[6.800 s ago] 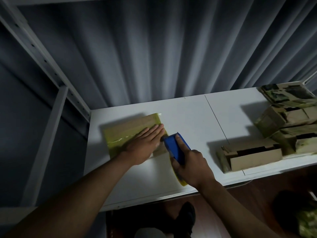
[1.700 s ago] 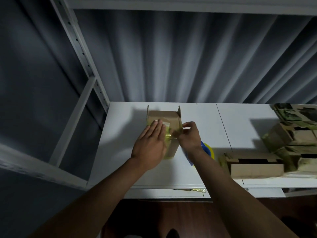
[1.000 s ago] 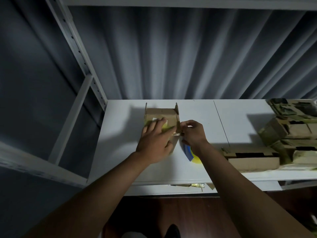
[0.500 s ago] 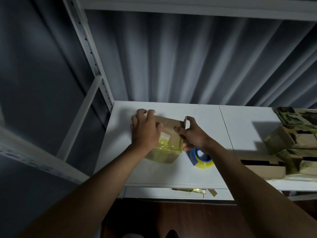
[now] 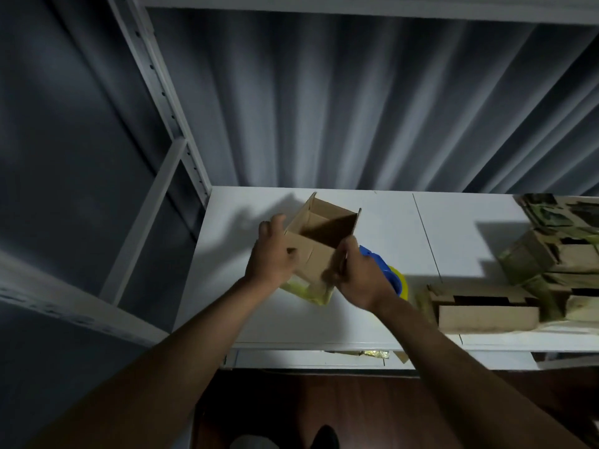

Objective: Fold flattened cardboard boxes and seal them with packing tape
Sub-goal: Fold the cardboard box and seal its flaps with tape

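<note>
Both my hands grip cardboard box point(image 5: 319, 251): left hand point(image 5: 271, 257) on left side, right hand point(image 5: 358, 275) on right edge. Box tilted, open top up, over white table point(image 5: 389, 218); blue tape dispenser point(image 5: 385, 270) behind right hand.

Both bare forearms reach forward from the lower corners of the view and converge toward the middle. The left hand point(image 5: 272, 257) is raised with its back toward the camera; its fingers spread and curve around the left side of the box point(image 5: 319, 236), thumb on the near face. The right hand point(image 5: 359, 273) grips the box's near right corner, fingers curled, wrist bent slightly inward. Both hands look a little blurred.
</note>
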